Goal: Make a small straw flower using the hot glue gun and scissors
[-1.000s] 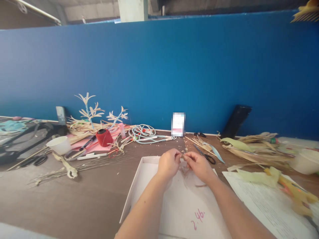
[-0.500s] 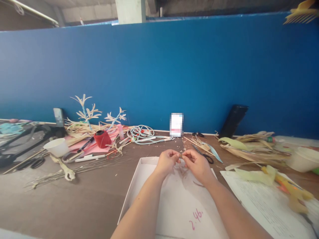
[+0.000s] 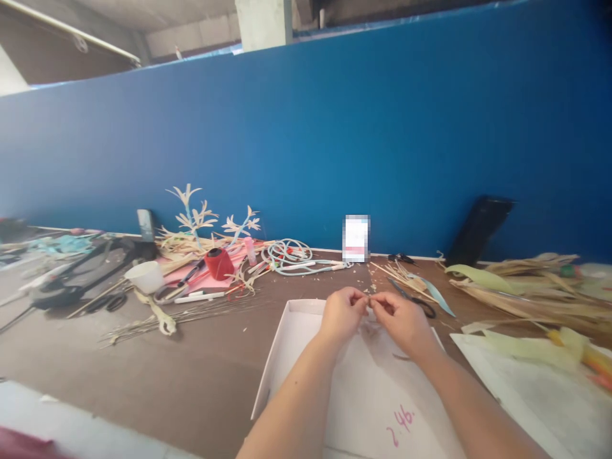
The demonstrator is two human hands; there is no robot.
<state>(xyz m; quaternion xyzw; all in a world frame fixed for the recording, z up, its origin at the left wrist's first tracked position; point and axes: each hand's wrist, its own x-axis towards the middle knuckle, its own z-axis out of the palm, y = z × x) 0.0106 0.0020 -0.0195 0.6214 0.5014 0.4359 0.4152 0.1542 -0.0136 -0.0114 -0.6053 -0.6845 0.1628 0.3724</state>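
My left hand [image 3: 343,313] and my right hand [image 3: 400,320] meet fingertip to fingertip above the far end of a shallow white box [image 3: 301,357]. Both are closed in a pinch on something tiny and brownish, too small to name. Inside the box, below the fingers, lie small brown scraps [image 3: 370,333] and a thin dark strip [image 3: 401,357]. Pink handwritten figures [image 3: 400,426] mark the box's bottom. Dark scissors [image 3: 423,307] lie just beyond my right hand, partly hidden by it.
Left on the brown table [image 3: 201,382] are a white cup [image 3: 145,278], red thread spool [image 3: 220,264], thin wires [image 3: 191,319] and husk flowers [image 3: 196,220]. A coiled cord [image 3: 287,256] lies ahead. Dried husks [image 3: 521,287] and paper [image 3: 545,389] lie right, before a blue partition [image 3: 306,140].
The view has turned left and tilted, so the scene sits further right in the picture. My hands keep their fingertip pinch over the box.
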